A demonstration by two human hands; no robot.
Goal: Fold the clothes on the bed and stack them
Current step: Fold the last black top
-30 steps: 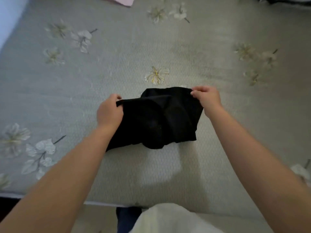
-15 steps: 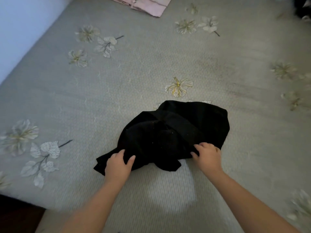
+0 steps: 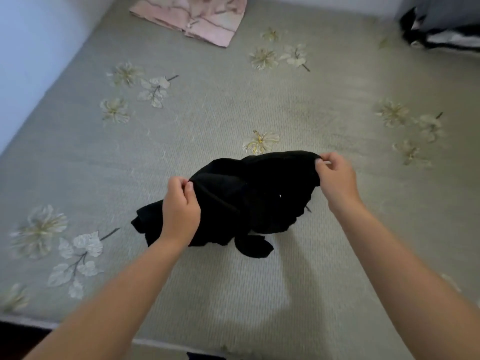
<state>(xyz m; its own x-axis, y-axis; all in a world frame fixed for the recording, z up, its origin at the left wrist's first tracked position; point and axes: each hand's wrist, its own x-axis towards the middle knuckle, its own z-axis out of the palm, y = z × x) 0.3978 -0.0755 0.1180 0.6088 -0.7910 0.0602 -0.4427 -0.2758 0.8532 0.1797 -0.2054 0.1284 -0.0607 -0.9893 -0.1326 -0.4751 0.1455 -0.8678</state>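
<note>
Black garment (image 3: 249, 201) sits bunched near the middle of the bed (image 3: 233, 105), its upper edge lifted off the surface and its lower folds trailing on the cover, with one small flap sticking out toward the near edge. Both forearms reach in from the bottom of the view and angle inward toward it. The left hand (image 3: 180, 211) has its back to the camera, wrist over the garment's left part, thumb and curled fingers pinching the cloth's upper left edge. The right hand (image 3: 336, 178) is held a little farther away and higher, fingers bent, gripping the upper right corner between thumb and fingertips — the fabric runs in a taut arc between the two grips. Beneath them the grey-green bed cover is printed with pale flowers and leaves, one bloom just beyond the garment's far edge. A folded pink garment (image 3: 192, 18) lies at the far side of the bed, well apart from the hands, and a dark and white bundle (image 3: 439, 29) sits at the far right corner — too blurred to identify.
</note>
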